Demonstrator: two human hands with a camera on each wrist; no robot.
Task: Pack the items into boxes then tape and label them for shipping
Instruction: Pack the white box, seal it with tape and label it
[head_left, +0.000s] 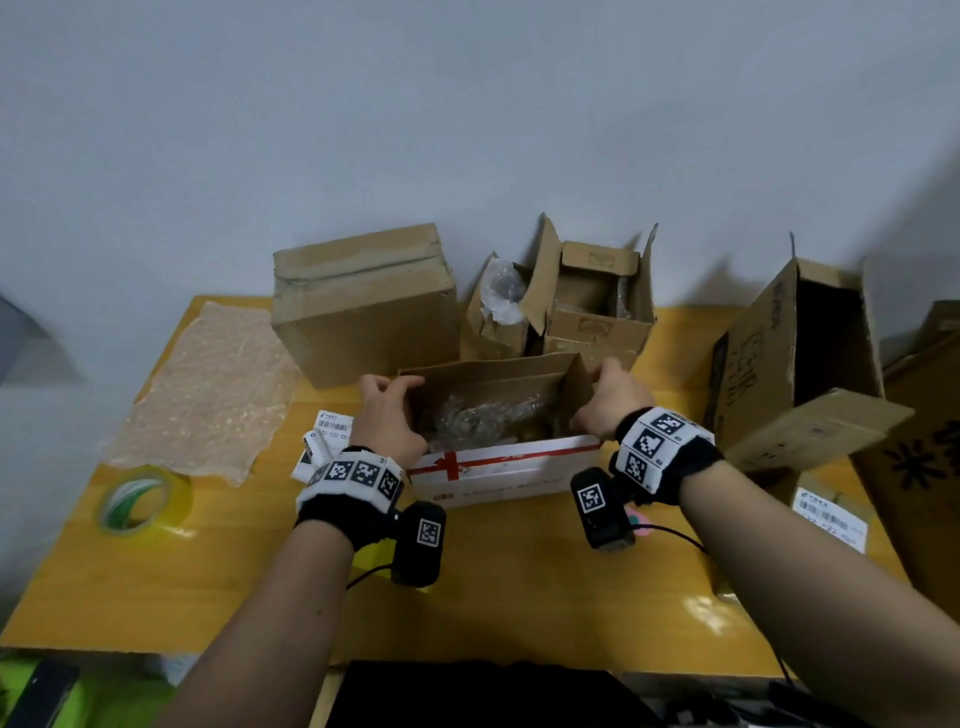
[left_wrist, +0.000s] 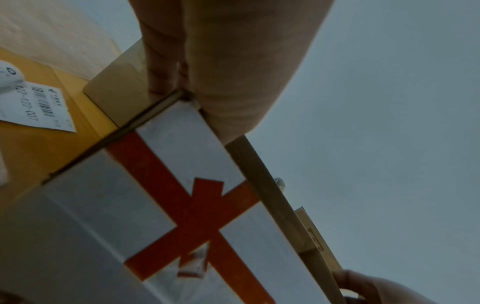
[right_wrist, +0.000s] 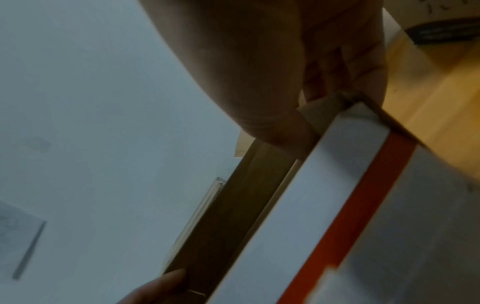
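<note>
An open cardboard box with a white front printed with a red ribbon cross stands mid-table. Inside it lies something wrapped in clear bubble wrap. My left hand grips the box's left side flap, thumb inside and fingers outside. At the other end my right hand grips the right side flap the same way. In the left wrist view the left hand holds the box at its corner. The right wrist view shows the right hand curled over the corner of the box.
A roll of clear tape and a bubble wrap sheet lie at the left. Shipping labels sit beside the box; another label lies at right. A closed carton, open cartons and a large open box stand behind.
</note>
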